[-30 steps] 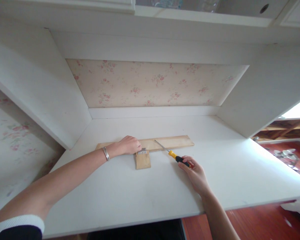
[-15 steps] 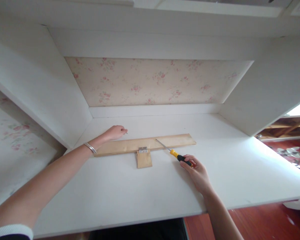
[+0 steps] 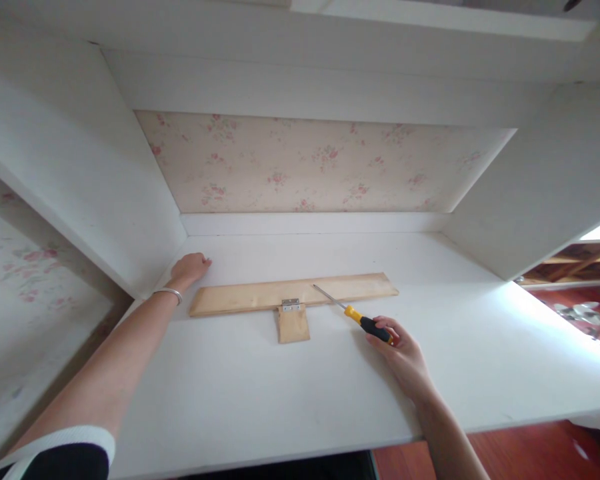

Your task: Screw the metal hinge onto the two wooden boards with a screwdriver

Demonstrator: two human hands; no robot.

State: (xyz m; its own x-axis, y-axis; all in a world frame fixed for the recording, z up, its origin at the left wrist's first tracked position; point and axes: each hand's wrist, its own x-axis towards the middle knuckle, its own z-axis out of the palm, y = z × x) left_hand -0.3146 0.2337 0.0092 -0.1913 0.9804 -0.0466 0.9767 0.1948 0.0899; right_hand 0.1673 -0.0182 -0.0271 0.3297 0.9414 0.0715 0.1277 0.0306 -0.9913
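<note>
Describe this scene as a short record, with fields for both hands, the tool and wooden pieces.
left hand: curled closed behind left end of long board; contents not visible
right hand: holds screwdriver by handle
screwdriver: yellow and black, tip over long board; contact unclear
long board: lies on white counter
small board: at long board's near edge
hinge: metal, where boards meet

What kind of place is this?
Probably a room in a home: there's flowery wallpaper, a white counter built in under a cabinet, and a reddish floor.
</note>
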